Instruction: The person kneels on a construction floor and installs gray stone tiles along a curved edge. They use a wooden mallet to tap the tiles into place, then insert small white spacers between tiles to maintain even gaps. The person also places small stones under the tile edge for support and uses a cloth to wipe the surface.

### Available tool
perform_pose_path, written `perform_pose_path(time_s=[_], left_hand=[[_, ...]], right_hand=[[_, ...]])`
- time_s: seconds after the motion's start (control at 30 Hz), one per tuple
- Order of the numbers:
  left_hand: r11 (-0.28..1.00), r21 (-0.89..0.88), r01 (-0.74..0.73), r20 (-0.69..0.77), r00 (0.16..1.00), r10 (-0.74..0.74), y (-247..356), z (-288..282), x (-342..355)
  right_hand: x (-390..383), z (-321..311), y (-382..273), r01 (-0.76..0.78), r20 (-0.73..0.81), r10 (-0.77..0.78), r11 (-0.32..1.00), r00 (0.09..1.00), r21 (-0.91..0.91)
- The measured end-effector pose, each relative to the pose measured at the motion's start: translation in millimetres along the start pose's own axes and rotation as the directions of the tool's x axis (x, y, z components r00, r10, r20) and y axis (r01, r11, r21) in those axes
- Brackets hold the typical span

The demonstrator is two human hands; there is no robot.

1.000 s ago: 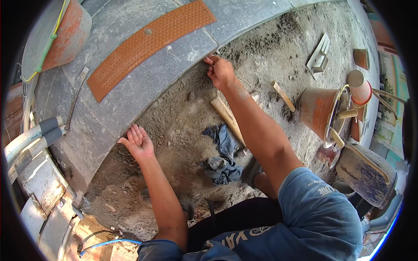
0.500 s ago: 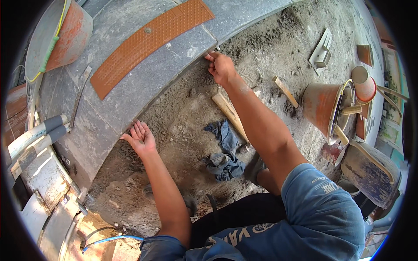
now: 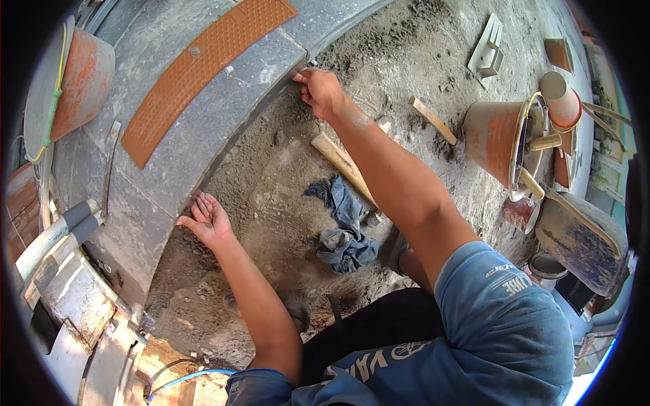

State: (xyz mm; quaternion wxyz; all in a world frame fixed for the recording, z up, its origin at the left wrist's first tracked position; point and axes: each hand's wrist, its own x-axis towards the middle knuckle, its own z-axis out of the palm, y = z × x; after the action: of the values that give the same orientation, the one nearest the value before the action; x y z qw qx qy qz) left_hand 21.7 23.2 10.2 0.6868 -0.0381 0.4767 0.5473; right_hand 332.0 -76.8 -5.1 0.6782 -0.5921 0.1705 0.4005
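Observation:
A large grey stone slab (image 3: 254, 76) lies ahead of me, its near edge above rough, sandy ground. At the left end of that edge, my left hand (image 3: 208, 223) is open, palm up, thumb apart and fingertips against the slab's side. My right hand (image 3: 322, 93) is at the edge farther right, close to a joint, its fingers curled at the rim with the index finger stretched along it. The fingertips are partly hidden there. On the slab rests an orange-brown strip (image 3: 203, 71) with a dimpled surface.
Between my arms lie a wooden handle (image 3: 344, 168) and a crumpled dark blue cloth (image 3: 347, 237). Rightward are another wooden handle (image 3: 433, 120), a metal float (image 3: 486, 51) and an orange bucket (image 3: 494, 139) with tools. Another bucket (image 3: 84, 84) and several pipes (image 3: 57, 233) are at left.
The view has swung slightly, so the scene sits further left. Both hands remain at the slab's edge in nearly the same pose; the slab shows no clear movement.

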Motion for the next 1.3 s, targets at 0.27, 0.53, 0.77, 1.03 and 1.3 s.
perform_pose_path(time_s=[0.27,0.53,0.77,1.03,1.3], left_hand=[[0.985,-0.17,0.044,-0.057,0.997,-0.054,0.8,2.2,0.3],[0.985,-0.171,0.008,-0.067,0.998,-0.02,0.0,-4.6,2.6],[0.993,-0.116,-0.026,-0.042,0.999,0.021,-3.7,-8.1,1.0],[0.999,-0.032,-0.011,-0.05,0.999,0.009,1.9,2.8,-1.5],[0.998,-0.069,0.008,-0.124,0.992,-0.017,0.5,4.1,1.8]], right_hand=[[-6.0,-0.2,-7.1,-0.064,0.029,0.065,0.998,0.998,-0.02],[-0.7,-3.2,-5.9,-0.065,0.053,0.066,0.997,0.996,-0.032],[3.1,-5.0,-4.9,-0.084,0.067,0.085,0.996,0.994,-0.023],[1.5,-4.3,-7.8,-0.086,0.083,0.086,0.996,0.993,0.004],[-8.1,3.4,-11.1,-0.099,-0.007,0.099,0.995,0.995,0.008]])
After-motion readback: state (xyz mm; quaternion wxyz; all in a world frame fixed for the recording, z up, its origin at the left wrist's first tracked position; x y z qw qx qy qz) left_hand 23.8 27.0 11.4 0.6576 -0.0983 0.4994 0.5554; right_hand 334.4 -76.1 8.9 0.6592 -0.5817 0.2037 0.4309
